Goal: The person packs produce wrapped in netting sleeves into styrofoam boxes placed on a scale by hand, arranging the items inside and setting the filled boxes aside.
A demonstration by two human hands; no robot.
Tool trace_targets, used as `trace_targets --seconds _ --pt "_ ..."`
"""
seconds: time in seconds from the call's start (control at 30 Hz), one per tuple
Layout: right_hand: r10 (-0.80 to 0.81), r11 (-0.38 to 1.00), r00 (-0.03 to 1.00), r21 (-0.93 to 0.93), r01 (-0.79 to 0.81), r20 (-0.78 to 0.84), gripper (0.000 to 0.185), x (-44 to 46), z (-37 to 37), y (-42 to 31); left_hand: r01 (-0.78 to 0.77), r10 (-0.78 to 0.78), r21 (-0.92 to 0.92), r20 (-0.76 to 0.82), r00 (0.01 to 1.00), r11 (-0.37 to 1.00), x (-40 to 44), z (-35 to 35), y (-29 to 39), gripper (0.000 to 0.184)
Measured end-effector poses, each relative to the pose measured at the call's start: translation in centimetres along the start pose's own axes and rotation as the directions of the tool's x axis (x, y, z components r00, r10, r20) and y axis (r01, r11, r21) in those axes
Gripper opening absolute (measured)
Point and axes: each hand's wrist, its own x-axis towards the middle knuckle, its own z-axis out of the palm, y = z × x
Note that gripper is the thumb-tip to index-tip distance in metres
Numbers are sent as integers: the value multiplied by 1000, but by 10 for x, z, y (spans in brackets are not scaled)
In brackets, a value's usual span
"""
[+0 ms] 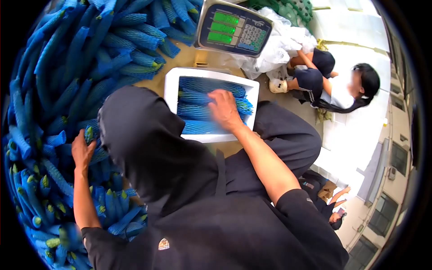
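My left hand (pixel 83 150) is at the pile of long green vegetables in blue mesh sleeves (pixel 67 94) on the left. Its thumb and fingers close around the end of one sleeved vegetable (pixel 89 132); the rest of that piece is partly hidden. In front of me stands a white foam box (pixel 172 85) with several sleeved vegetables (pixel 198 108) lying side by side in it. My right hand (pixel 224 109), slightly blurred, lies palm down over them with its fingers extended, and it seems to touch the top layer.
A digital scale display (pixel 234 28) with green lit readouts rises behind the box. White plastic bags (pixel 274 54) lie to its right, beside a seated person (pixel 335 87). Another person (pixel 328 202) is at the lower right. My bent knees flank the box.
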Motion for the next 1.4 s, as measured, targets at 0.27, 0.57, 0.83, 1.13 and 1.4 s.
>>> trace_targets --seconds 0.27,0.57,0.83,1.13,1.4 --pt "50 981 995 182 -64 81 35 21 -19 -10 199 -345 -892 53 937 405 25 -120 71 47" --pt "-512 578 838 646 498 -188 58 156 -151 -293 -480 311 -817 -569 761 -321 45 -309 276 75" --pt "86 186 984 973 137 -155 64 141 -198 -200 -257 -61 -680 -406 912 687 71 -136 176 57" --pt "140 990 987 -9 -140 81 70 44 -139 -82 -110 110 42 -5 994 993 -54 90 0 73" --pt "-4 970 999 -244 14 42 75 40 -47 -60 -293 263 230 154 952 928 -57 52 -5 50"
